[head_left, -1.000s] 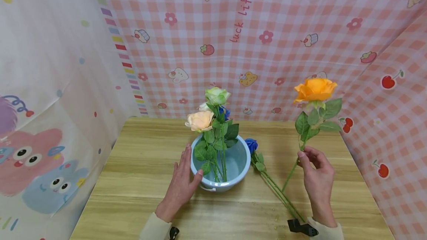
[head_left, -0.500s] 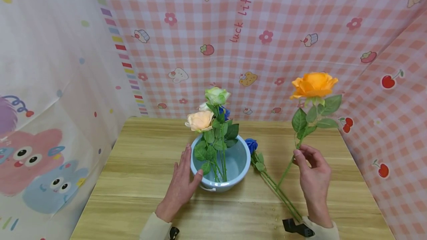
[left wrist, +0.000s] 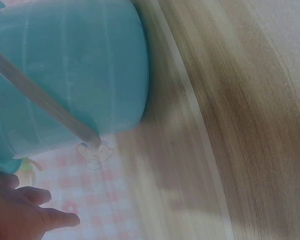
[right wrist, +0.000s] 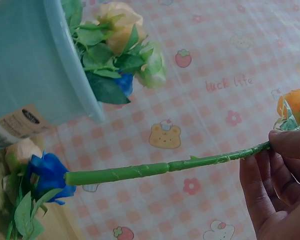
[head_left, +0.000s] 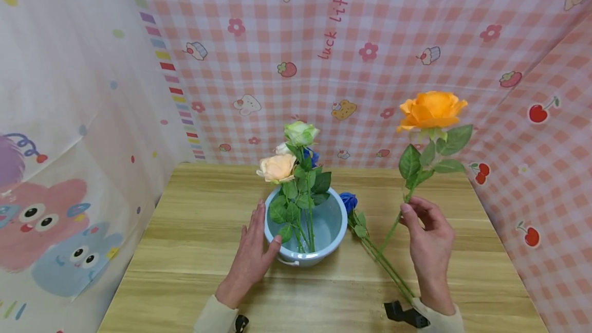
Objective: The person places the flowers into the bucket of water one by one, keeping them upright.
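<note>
My right hand (head_left: 430, 251) pinches the green stem of an orange rose (head_left: 432, 111) between thumb and fingers. The rose stands upright, bloom at the top. In the right wrist view the stem's lower end (right wrist: 70, 178) hangs free beside the bucket. My left hand (head_left: 252, 256) rests with extended fingers against the left side of the light blue bucket (head_left: 341, 233). Inside the bucket stand a peach rose (head_left: 277, 167), a pale green rose (head_left: 300, 132), a white one and a blue one, partly hidden behind them.
On the table (head_left: 194, 240), right of the bucket, lie a blue rose (head_left: 349, 201) and long stems; the right wrist view also shows a peach bloom (right wrist: 24, 151) there. A pink checked cloth (head_left: 259, 81) hangs behind the table.
My right hand has moved a little to the left, and the orange rose in it has risen slightly. The left hand and the bucket have stayed in place.
</note>
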Motion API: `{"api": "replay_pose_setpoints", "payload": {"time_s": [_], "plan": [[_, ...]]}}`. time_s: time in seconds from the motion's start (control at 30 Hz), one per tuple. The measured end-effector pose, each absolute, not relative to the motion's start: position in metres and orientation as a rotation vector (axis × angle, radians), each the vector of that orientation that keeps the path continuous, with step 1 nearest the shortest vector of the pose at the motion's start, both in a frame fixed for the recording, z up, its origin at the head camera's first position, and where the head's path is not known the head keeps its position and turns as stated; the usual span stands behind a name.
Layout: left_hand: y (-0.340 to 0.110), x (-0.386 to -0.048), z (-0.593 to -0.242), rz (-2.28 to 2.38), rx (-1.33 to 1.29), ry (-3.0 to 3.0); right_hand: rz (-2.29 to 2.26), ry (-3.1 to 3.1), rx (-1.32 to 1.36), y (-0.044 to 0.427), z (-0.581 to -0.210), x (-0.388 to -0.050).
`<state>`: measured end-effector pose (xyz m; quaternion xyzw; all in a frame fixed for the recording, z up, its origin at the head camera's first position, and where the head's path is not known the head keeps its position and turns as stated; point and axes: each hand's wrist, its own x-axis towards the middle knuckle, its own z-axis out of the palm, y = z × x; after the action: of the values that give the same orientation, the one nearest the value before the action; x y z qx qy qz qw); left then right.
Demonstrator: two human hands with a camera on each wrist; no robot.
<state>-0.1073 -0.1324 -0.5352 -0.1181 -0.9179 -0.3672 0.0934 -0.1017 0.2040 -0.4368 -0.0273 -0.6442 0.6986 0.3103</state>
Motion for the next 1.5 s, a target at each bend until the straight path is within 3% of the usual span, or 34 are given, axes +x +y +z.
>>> {"api": "replay_pose_setpoints", "payload": {"time_s": [1.5], "plan": [[-0.133, -0.108, -0.536, -1.087, -0.346, -2.733, 1.881, -1.752, 0.097, 0.143, -0.411, -0.121]]}}
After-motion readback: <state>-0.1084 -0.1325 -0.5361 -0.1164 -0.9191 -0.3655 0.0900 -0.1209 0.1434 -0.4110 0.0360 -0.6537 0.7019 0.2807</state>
